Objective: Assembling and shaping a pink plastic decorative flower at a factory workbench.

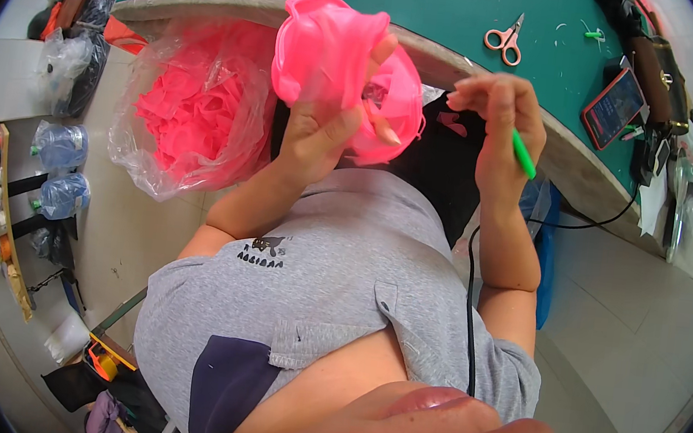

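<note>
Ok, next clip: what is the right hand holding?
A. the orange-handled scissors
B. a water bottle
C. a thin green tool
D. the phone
C: the right hand has its grip on a thin green tool that sticks out below the fingers, while the scissors and the phone lie untouched on the green table.

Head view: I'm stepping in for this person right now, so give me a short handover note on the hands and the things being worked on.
Left hand: gripping a pink plastic piece, held up at the table's edge.
Right hand: closed on a thin green tool, apart from the piece.
Clear bag of more pink pieces sits left of the lap.
Scissors and phone lie on the green table.
Done and left: cannot tell from this view.
</note>
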### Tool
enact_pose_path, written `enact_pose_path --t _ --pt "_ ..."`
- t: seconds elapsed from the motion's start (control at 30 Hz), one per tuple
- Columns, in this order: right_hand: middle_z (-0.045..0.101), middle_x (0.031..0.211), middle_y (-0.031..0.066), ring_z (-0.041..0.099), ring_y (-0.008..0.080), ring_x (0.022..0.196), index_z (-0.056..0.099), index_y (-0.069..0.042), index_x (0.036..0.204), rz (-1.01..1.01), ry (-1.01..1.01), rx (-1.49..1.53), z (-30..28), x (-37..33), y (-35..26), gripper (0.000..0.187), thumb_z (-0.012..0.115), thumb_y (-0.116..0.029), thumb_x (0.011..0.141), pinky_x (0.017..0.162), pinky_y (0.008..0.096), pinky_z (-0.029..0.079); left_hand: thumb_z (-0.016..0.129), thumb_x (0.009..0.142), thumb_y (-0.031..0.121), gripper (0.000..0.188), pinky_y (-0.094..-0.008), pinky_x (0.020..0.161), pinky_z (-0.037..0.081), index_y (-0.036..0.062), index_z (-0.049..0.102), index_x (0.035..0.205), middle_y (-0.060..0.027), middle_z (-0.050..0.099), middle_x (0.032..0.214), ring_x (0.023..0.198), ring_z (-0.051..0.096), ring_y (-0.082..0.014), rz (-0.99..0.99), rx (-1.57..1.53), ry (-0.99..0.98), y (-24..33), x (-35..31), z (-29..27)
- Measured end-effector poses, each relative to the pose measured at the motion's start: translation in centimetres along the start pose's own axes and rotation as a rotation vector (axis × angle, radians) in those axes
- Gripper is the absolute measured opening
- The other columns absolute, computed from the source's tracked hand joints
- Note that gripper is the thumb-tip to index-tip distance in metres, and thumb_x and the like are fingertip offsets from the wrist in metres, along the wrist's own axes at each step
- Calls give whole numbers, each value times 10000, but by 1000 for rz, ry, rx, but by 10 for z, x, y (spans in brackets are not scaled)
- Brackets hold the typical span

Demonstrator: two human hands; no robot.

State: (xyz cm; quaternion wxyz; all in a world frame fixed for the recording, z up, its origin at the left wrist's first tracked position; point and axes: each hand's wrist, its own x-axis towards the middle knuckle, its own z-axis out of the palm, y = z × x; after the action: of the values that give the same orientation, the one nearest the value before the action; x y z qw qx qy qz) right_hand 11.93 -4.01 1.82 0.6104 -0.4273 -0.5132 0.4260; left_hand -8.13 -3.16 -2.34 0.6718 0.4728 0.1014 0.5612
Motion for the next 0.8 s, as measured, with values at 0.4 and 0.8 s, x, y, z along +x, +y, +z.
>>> enact_pose_path --t 0.4,0.8 --pt "611 730 28 567 66 647 594 25 864 162 -568 -431 13 36 9 154 670 -104 830 577 212 457 497 882 -28 681 -391 710 550 126 158 1452 -157 373 1371 760 657 -266 -102 31 -101 5 -13 -2" --pt "606 726 119 572 199 577 621 26 875 -304 -390 -758 16 21 -13 66 603 11 814 547 267 449 475 944 179 538 -339 969 394 0 250 1400 -108 432 1303 1185 446 -172 -97 39 131 2 -9 -9"
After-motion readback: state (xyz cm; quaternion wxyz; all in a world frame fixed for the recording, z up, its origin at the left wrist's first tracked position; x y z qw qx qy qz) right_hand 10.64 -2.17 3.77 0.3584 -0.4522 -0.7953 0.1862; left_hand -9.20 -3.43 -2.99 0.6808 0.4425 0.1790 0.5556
